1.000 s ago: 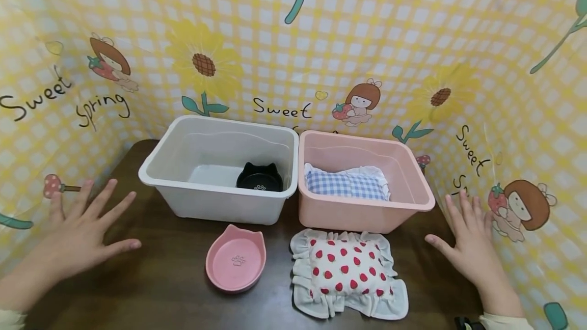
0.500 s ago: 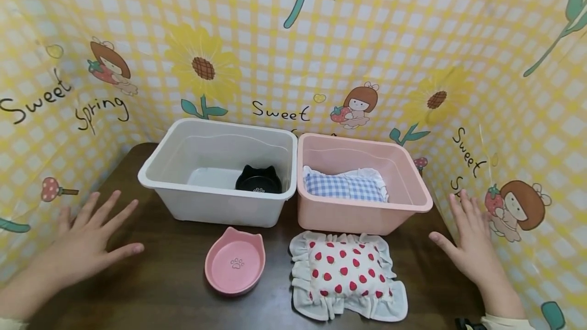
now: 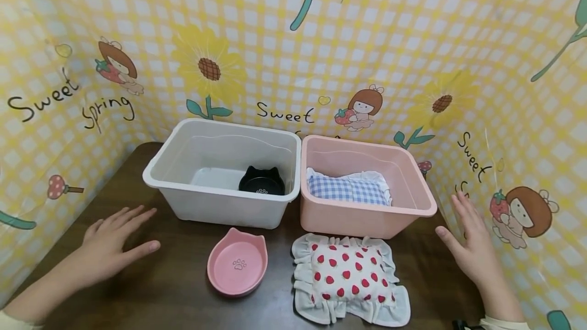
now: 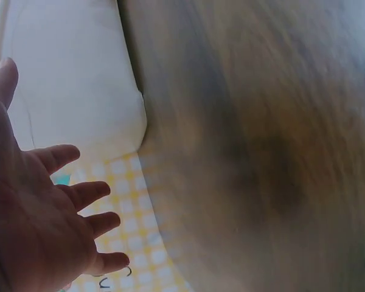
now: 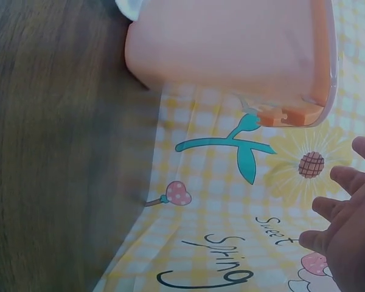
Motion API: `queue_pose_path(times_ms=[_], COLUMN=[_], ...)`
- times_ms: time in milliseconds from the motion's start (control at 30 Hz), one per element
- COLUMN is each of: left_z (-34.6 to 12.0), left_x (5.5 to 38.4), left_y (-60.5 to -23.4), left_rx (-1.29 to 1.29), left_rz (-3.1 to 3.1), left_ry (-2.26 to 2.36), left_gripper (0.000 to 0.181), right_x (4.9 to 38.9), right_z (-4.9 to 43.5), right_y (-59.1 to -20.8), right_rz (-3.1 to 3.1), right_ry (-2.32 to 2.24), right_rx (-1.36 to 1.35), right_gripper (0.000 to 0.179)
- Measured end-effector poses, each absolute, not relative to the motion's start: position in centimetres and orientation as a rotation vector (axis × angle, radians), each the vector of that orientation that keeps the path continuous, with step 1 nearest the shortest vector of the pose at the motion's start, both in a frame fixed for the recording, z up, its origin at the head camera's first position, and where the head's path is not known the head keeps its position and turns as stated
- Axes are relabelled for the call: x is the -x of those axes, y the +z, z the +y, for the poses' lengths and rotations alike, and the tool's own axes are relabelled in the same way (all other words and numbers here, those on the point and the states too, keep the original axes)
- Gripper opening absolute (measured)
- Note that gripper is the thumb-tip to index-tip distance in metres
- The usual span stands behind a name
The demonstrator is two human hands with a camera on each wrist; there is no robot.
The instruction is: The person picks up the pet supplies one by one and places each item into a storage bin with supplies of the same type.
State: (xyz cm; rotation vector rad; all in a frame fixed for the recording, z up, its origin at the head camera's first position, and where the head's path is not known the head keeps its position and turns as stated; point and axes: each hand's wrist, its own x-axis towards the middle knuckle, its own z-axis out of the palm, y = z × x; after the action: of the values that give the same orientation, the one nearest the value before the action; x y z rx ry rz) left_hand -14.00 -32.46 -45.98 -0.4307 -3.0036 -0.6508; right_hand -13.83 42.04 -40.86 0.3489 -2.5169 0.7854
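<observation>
My left hand (image 3: 107,248) hovers palm down at the left, fingers straight and holding nothing; the pink cat-eared bowl (image 3: 237,264) is to its right. On the right side my right hand (image 3: 474,248) is also held out with straight fingers, apart from the strawberry-print ruffled pillow (image 3: 350,276). A black cat-eared bowl (image 3: 262,181) sits in the right end of the white bin (image 3: 220,208), partly hidden by the front rim. Inside the pink bin (image 3: 353,220) lies a blue checked pillow (image 3: 348,188). Both wrist views show spread fingers with nothing in them.
Both bins stand side by side at the back of the dark wooden table (image 3: 179,294). A yellow checked cloth (image 3: 275,55) with printed flowers and figures rises behind and along both sides, close to my right hand.
My left hand has moved right and inward over the table, its fingers closer together. The right hand's fingers have drawn together. Bowls, pillows and bins stay in place; the head view has shifted slightly.
</observation>
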Motion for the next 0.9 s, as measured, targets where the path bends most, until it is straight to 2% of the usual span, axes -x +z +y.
queue_pose_path(times_ms=[300, 900], left_z=[-30.4, -25.6], left_x=[13.7, 14.8], left_y=[-45.6, -46.7], left_rx=[0.445, 0.487], left_rz=[-2.98, -2.899], left_ry=[-0.854, -1.093], left_gripper=[0.064, 0.06], right_x=[13.9, 15.1], right_z=[41.5, 40.3], right_y=[-40.9, -41.3], right_rz=[-2.463, -2.369], right_ry=[0.833, 0.974], right_rx=[-0.239, -0.245], right_gripper=[0.07, 0.05])
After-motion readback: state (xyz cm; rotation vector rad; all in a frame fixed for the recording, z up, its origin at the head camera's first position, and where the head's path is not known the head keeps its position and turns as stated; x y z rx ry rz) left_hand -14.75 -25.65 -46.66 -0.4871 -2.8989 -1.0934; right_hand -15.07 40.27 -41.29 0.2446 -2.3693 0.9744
